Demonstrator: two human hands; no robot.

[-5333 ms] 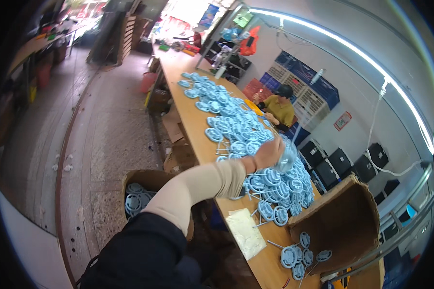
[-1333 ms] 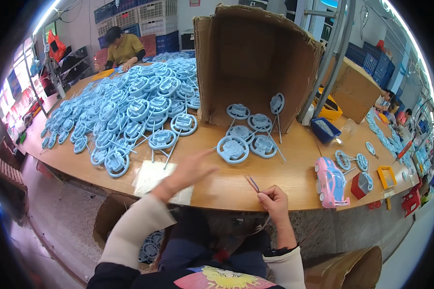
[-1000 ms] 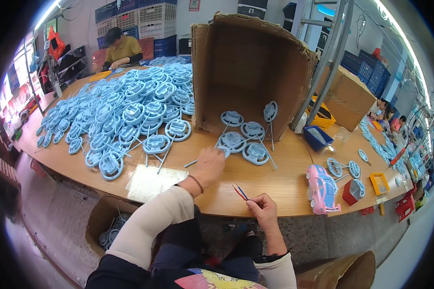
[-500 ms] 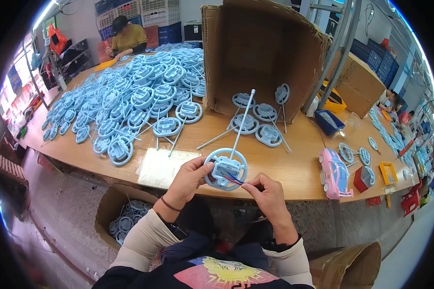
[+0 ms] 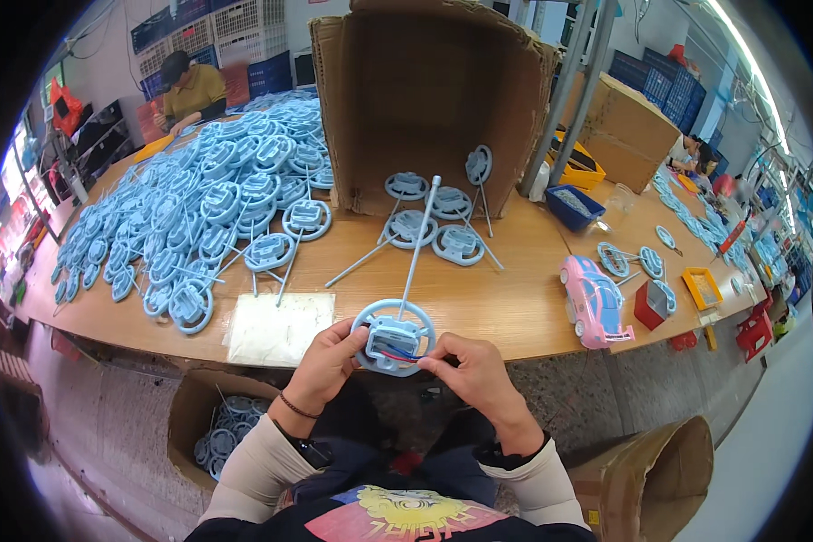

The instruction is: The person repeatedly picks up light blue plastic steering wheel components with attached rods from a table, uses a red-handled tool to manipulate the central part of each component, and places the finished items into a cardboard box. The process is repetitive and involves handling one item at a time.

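A light blue toy steering wheel (image 5: 394, 339) with a long thin stem stands in front of me at the table's near edge, its stem pointing up and away. My left hand (image 5: 328, 359) grips its left rim, thumb on top. In the hub lie red and blue wires (image 5: 397, 356). Their ends are pinched between the thumb and fingers of my right hand (image 5: 468, 372), just right of the rim. Beyond it, several similar steering wheels (image 5: 410, 229) lie at the mouth of a cardboard box (image 5: 434, 99).
A big heap of steering wheels (image 5: 199, 208) covers the table's left side. A pink toy car (image 5: 596, 303), red box (image 5: 650, 305), blue bin (image 5: 574, 208) and yellow tray (image 5: 701, 289) stand right. Cartons (image 5: 194, 434) (image 5: 650, 479) flank my legs. A person (image 5: 190, 90) sits beyond the heap.
My view has shifted right, so the scene sits further left. The steering wheel has tilted a little, and my right hand's pinch on the wires has come closer to the hub.
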